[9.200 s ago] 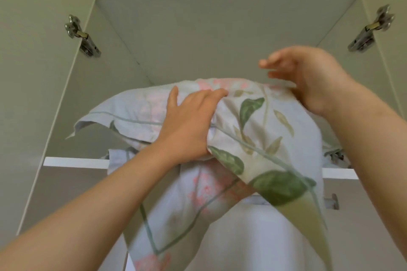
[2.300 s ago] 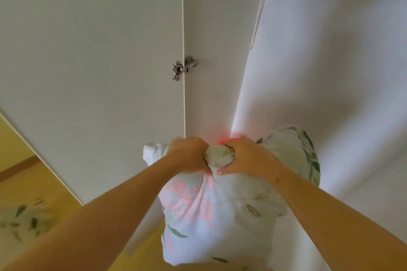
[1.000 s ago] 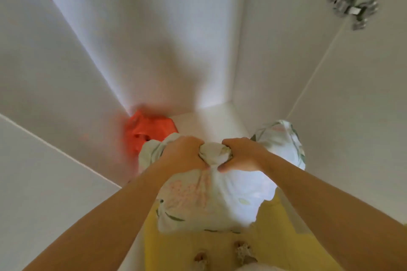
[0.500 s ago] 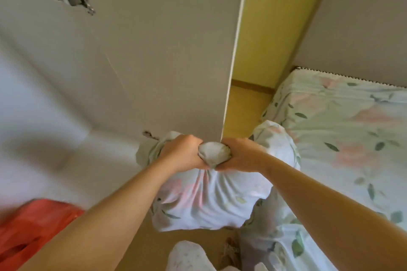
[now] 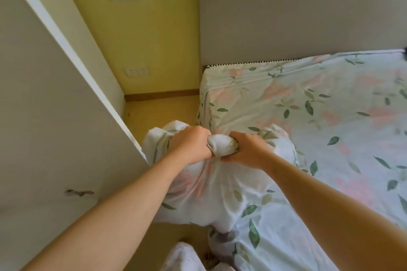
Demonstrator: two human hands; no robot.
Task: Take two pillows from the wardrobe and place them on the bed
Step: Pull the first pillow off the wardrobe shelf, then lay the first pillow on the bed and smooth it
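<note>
Lighting: bright, soft daylight, even and warm; source direction cannot be told. Shadows: faint, under the forearms and beneath the pillow (image 5: 211, 193). Glare: pale folds of the pillow near the hands (image 5: 222, 147) partly washed out; the bed sheet (image 5: 330, 116) is pale at the far right. Focus: centre fairly sharp; slight motion blur on the hinge (image 5: 79, 192) of the wardrobe door (image 5: 44, 105). Distortion: wide-angle; the headboard (image 5: 297, 17) and door edge bow and lean toward the frame edges.
</note>
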